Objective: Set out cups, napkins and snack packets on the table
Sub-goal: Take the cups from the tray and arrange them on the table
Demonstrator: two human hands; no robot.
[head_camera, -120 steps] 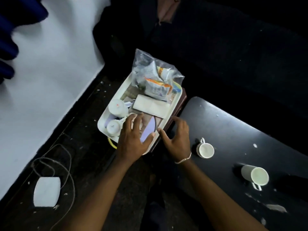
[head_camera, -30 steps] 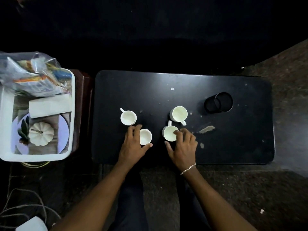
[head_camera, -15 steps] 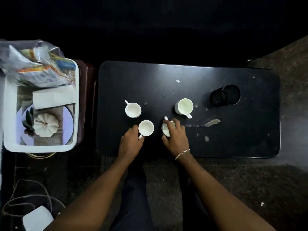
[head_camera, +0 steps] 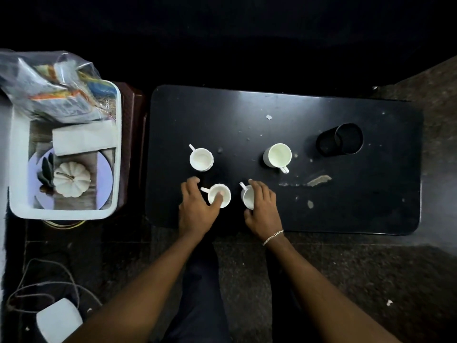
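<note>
4 white cups stand on the black tabletop (head_camera: 284,112): 1 at the far left (head_camera: 201,159), 1 at the far right (head_camera: 277,155), 1 near left (head_camera: 219,195) and 1 near right (head_camera: 248,197). 2 hands are over the tabletop, 1 left hand (head_camera: 196,206) and 1 right hand (head_camera: 263,209). 1 black cylindrical holder (head_camera: 340,139) lies there on its side. 1 white tray (head_camera: 116,154) beside the tabletop carries 1 clear bag of snack packets (head_camera: 49,90), 1 folded stack of napkins (head_camera: 84,137), 1 lilac plate (head_camera: 105,174) and 1 small white pumpkin (head_camera: 72,179).
</note>
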